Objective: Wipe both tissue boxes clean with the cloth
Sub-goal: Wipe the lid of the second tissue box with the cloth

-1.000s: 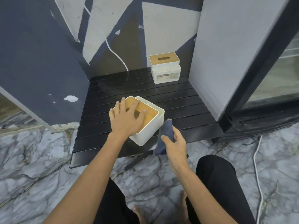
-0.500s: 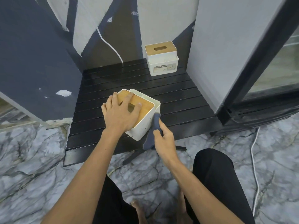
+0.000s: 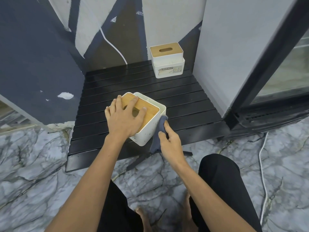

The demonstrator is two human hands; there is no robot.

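Since a second ago the dark blue cloth has come against the near white tissue box with bamboo lid, skewed on the black slatted bench. Left hand lies flat on its lid; right hand grips the cloth. The far white tissue box reads "TISSUE HOLDER".

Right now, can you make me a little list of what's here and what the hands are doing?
near tissue box: white, wooden lid, on the black slatted table
left hand: spread flat on the near box's lid
right hand: holds the cloth against the box's side
cloth: dark blue-grey, bunched
far tissue box: at the table's back, by the wall, untouched
floor: grey marble pattern
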